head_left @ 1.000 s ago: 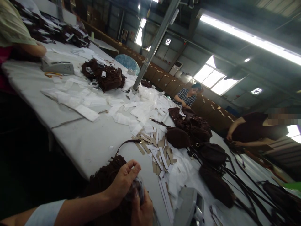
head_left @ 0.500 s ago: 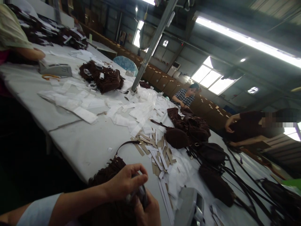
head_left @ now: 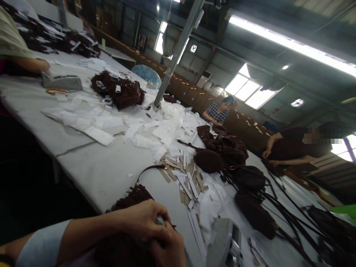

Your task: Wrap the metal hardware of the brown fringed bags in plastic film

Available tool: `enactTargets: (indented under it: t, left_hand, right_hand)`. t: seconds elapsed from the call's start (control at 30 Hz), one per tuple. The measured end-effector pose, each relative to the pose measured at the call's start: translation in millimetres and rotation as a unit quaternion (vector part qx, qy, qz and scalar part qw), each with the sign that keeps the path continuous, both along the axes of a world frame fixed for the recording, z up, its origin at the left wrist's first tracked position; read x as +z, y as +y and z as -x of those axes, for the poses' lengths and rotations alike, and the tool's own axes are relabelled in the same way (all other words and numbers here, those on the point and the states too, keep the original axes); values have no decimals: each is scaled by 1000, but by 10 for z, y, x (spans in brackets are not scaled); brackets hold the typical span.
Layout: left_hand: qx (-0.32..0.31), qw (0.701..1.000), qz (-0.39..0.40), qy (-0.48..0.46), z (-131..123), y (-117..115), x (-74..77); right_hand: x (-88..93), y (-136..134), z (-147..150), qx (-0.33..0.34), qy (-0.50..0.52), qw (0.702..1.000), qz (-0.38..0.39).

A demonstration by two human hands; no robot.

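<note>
A dark brown fringed bag [head_left: 116, 246] lies at the table's near edge, under my forearm, its thin strap [head_left: 148, 169] with a metal buckle reaching out over the table. Over the bag my left hand [head_left: 148, 218] is closed, fingers bent around a small greyish, shiny piece [head_left: 159, 220] whose kind I cannot make out. My right hand [head_left: 169, 246] is pressed up against the left one from below, closed at the same piece. Most of that piece is hidden by the fingers. To the right of my hands stands a grey tape dispenser [head_left: 221, 237].
Cardboard strips [head_left: 186, 180] and white paper sheets [head_left: 167, 129] litter the table [head_left: 91, 167]. Brown bags [head_left: 222, 148] with long straps lie to the right, near scissors [head_left: 256, 250]. A metal post [head_left: 178, 55] rises from the table. Co-workers are at the left, back and right.
My left hand has come down and closed over the greyish piece, which showed more before. Both hands are now tighter together. The co-worker's hands at the right have drawn closer together.
</note>
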State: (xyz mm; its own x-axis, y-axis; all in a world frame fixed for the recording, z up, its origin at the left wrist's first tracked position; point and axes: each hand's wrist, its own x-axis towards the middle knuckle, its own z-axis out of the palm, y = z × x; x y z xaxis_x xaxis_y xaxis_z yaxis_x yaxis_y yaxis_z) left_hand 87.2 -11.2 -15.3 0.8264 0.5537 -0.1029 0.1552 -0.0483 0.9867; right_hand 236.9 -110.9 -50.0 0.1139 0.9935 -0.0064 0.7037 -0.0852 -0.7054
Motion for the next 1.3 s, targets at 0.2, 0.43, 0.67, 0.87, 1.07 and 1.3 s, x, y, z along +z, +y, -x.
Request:
enactTargets:
  t: [0.2,0.43,0.67,0.87,1.07,1.3]
  left_hand:
    - [139,941,289,-105,-169,-50,-309]
    - [168,907,348,-164,-48,-122,-555]
    - [211,890,344,-213,91,-124,-636]
    - [376,746,454,-310,-265,-158,-403]
    - [350,837,320,-274,-383,-232,-445]
    - [12,999,-32,-24,72,-69,-249]
  right_hand:
    - [204,51,-82,-9,31,998,49]
    - [196,36,-157,13,41,998,43]
    - [121,-3,-210,12,18,999,33]
    - [-46,7,78,-31,68,997,-8]
    - [-219,-55,168,-132,-26,990,-38]
    - [-342,-124,-86,31,-184,980,-63]
